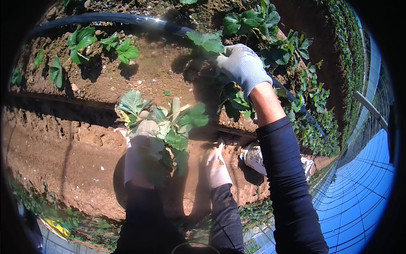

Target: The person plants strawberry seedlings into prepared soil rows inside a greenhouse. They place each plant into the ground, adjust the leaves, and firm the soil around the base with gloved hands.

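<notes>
My right hand, in a pale knit work glove, is stretched over the soil bed. Its fingers are closed around the stem end of a green strawberry leaf. Below and to the left, my left hand, also gloved and partly shaded, holds a loose bunch of strawberry plants with green and yellowed leaves. The bunch hides part of the hand. Under the right hand, shadow covers the soil.
A black drip hose runs along the bed. Small strawberry plants stand at left, denser foliage at right. Light-coloured boots stand in the furrow near a white bag. A metal bar juts in at right.
</notes>
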{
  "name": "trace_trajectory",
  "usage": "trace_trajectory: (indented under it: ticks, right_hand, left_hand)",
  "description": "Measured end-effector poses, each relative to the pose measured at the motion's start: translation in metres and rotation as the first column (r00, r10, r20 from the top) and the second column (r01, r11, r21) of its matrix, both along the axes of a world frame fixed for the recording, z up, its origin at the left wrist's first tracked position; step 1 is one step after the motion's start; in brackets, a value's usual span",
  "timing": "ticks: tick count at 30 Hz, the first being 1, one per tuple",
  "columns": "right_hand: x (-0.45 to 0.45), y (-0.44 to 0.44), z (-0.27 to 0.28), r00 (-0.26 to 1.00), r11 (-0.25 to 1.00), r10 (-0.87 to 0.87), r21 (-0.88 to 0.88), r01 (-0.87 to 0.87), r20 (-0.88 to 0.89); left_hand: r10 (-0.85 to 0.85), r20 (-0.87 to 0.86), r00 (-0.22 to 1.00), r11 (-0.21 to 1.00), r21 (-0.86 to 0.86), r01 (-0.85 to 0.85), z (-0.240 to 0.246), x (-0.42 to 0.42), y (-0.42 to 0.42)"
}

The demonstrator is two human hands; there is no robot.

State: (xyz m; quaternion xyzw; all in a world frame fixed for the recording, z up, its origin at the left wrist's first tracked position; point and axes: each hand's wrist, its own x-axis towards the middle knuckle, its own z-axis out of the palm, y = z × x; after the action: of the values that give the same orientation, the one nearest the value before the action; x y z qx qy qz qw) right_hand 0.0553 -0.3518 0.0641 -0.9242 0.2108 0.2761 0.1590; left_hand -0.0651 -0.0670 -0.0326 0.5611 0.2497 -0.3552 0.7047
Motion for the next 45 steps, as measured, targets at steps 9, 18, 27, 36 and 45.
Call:
trace_trajectory:
  ticks: [9,18,27,36,45]
  right_hand:
    - [0.004,0.017,0.000,0.905,0.901,0.368,-0.160,-0.404,-0.213]
    - [-0.026,-0.001,-0.034,0.992,0.991,-0.125,0.058,0.124,0.025]
    - [-0.057,-0.027,-0.009,0.876,0.918,-0.311,0.356,0.175,0.370]
    - [-0.030,-0.014,-0.029,0.775,0.786,0.617,-0.059,-0.616,0.133]
    - [-0.032,-0.022,-0.015,0.866,0.865,0.495,-0.054,-0.499,-0.078]
  left_hand:
    - [-0.012,0.013,1.000,0.999,0.032,0.012,-0.008,-0.004,0.004]
    - [-0.009,0.030,1.000,1.000,0.021,0.008,-0.015,-0.010,0.007]
    - [-0.006,0.033,0.999,1.000,0.016,0.005,-0.018,-0.015,0.010]
    - [-0.010,0.056,0.998,1.000,0.007,0.010,-0.024,-0.008,0.002]
    - [-0.049,0.134,0.990,0.998,0.034,0.045,-0.038,-0.018,0.008]
